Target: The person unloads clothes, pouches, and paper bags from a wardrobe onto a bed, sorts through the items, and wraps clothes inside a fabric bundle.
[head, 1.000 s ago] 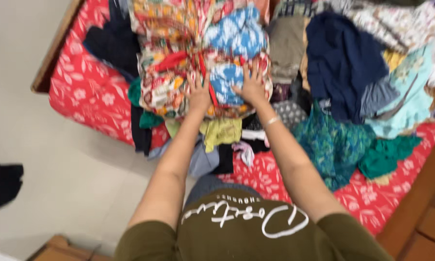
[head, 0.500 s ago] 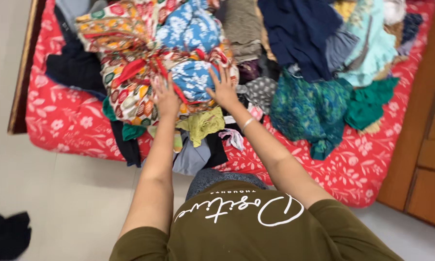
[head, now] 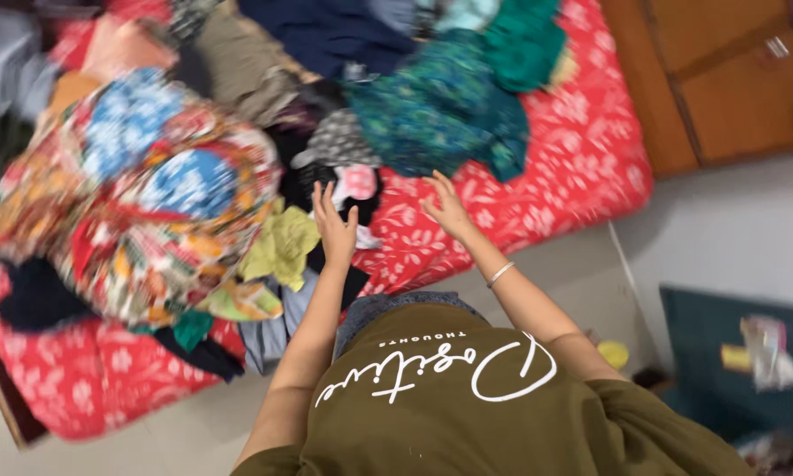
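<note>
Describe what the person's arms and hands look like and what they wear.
Both arms are bare from short olive-green T-shirt sleeves down. The right wrist carries a thin silver-coloured bangle. The left hand and right hand are bare, ungloved; rings cannot be made out.

Both arms reach forward from the body, elbows slightly bent. Left hand [head: 335, 231] raised, palm facing away, fingers [head: 322, 198] spread and pointing up, nothing gripped. Right hand [head: 446, 208] likewise open, fingers splayed, palm down and forward, holding nothing. Thin bangle [head: 500, 274] on right wrist. Hands near each other, not touching.
</note>
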